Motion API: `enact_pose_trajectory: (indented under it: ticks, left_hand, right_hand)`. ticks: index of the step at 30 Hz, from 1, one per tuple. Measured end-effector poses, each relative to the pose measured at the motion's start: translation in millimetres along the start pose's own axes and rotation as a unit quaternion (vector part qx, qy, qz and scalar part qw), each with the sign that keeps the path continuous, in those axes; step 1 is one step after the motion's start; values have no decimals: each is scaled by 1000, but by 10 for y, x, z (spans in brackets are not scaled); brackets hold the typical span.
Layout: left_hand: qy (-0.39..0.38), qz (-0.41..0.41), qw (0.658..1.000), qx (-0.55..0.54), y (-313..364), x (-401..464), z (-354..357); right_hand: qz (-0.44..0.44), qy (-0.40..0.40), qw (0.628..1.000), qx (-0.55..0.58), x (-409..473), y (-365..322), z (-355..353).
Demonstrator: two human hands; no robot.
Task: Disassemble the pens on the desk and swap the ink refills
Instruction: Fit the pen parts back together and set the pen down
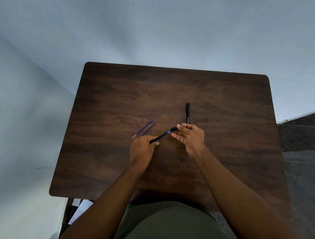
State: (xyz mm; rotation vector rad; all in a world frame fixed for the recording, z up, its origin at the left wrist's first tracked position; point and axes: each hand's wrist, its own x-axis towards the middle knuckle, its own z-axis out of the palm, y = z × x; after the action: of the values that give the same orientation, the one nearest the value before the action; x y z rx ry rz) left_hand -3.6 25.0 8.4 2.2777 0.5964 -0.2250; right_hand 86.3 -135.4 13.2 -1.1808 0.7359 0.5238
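My left hand (142, 149) grips the lower end of a black pen barrel (161, 136) that slants up to the right above the desk. At its upper end a blue band shows, and my right hand (190, 137) pinches the small black end piece (174, 128) there between thumb and fingers. Two blue ink refills (146, 128) lie side by side on the dark wooden desk (117, 103), just left of my left hand. A second black capped pen (187, 112) lies upright on the desk beyond my right hand, its lower end hidden by my fingers.
The desk's far edge meets a pale blue wall (157, 29). Dark tiled flooring (303, 140) shows to the right of the desk. My lap in a dark green garment (166, 224) sits below the near edge.
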Motion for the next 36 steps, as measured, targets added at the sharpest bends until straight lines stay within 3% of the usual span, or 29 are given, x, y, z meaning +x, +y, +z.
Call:
enact_pose_trajectory:
  ticks: [36]
  left_hand:
    - [-14, -18, 999, 32, 216, 7, 60]
  right_hand:
    - [-103, -2, 971, -217, -24, 43, 42]
